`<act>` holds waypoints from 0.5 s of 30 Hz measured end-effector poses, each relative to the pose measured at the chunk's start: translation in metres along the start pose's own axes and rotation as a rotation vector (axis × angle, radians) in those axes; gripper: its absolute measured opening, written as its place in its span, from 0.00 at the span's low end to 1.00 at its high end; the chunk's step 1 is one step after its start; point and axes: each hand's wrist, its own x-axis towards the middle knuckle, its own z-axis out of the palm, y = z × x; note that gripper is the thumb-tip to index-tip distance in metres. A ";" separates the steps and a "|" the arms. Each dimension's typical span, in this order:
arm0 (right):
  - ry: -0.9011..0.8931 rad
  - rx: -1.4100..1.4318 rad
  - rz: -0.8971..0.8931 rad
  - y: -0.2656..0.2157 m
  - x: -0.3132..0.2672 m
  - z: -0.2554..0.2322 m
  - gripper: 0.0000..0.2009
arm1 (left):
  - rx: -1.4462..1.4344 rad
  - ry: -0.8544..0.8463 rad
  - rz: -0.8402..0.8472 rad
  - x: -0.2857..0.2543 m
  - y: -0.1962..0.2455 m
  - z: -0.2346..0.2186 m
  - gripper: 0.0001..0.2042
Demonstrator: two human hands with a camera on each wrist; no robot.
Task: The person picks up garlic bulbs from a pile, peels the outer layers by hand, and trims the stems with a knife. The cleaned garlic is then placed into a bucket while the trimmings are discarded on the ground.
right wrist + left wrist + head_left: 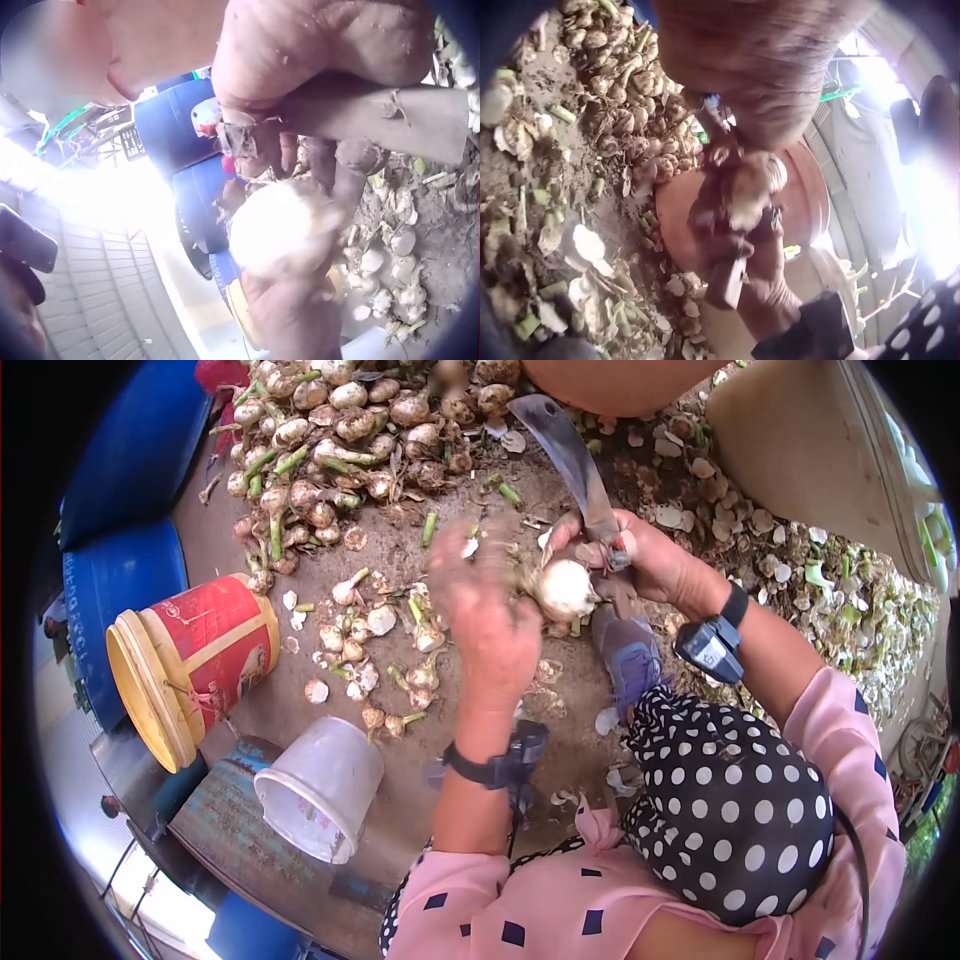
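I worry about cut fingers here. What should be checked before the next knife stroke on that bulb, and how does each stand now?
1. Left hand grips the bulb: ok, fingers curl round it.
2. Right hand firm on the knife: ok, closed round the handle.
3. Blade points away from the body: ok, it angles up and outward.
4. Left fingertips off the cutting edge: cannot tell, the hand is blurred.
5. Bulb held above the ground: ok.
6. Foot below the work, out of the blade's path: cannot tell.
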 end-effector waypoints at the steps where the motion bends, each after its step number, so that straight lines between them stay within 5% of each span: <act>1: 0.059 -0.046 -0.042 0.001 0.001 0.007 0.15 | -0.185 0.169 -0.147 0.000 0.002 0.010 0.29; 3: 0.114 -0.100 -0.090 0.002 0.004 0.018 0.15 | -0.562 0.508 -0.442 0.003 0.005 0.022 0.26; 4: 0.099 -0.292 -0.150 0.006 0.004 0.023 0.14 | -0.559 0.509 -0.451 -0.002 0.006 0.019 0.26; 6: 0.056 -0.686 -0.281 0.009 0.004 0.029 0.12 | -1.126 0.221 -0.718 -0.003 0.009 0.012 0.24; 7: 0.089 -0.756 -0.114 0.007 -0.003 0.035 0.14 | -1.058 0.273 -0.689 -0.003 0.012 0.014 0.21; 13: 0.129 -1.468 -0.303 -0.004 -0.003 0.033 0.14 | -0.724 0.278 -0.605 -0.009 -0.011 0.010 0.14; 15: 0.221 -1.387 -0.149 0.012 -0.001 -0.011 0.16 | -0.697 0.285 -0.542 -0.014 -0.015 -0.007 0.14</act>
